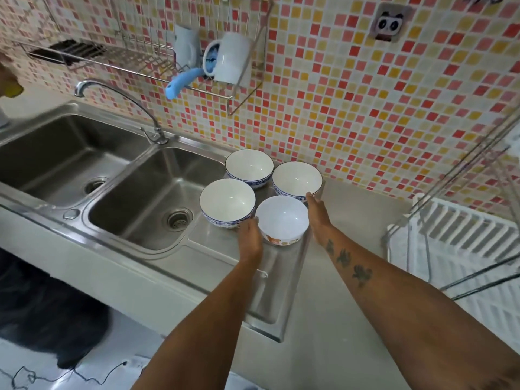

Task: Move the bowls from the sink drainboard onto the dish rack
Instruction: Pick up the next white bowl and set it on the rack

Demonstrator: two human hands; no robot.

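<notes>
Several white bowls stand upright on the steel drainboard (270, 277) right of the sink. The nearest bowl (282, 218) has an orange pattern low on its side. The other three have blue-patterned sides: front left bowl (227, 199), back left bowl (249, 165), back right bowl (297, 178). My left hand (250, 240) lies flat against the left side of the nearest bowl. My right hand (318, 213) is stretched along its right side, fingertips at the back right bowl's rim. Neither hand is closed around a bowl. The white dish rack (464, 237) sits at the right on the counter.
A double steel sink (135, 192) with a curved tap (118, 99) fills the left. A wall rack (118, 56) above holds a white mug (232, 57) and a blue-handled tool (181, 81). The dish rack's wire frame (461, 164) rises at the right edge.
</notes>
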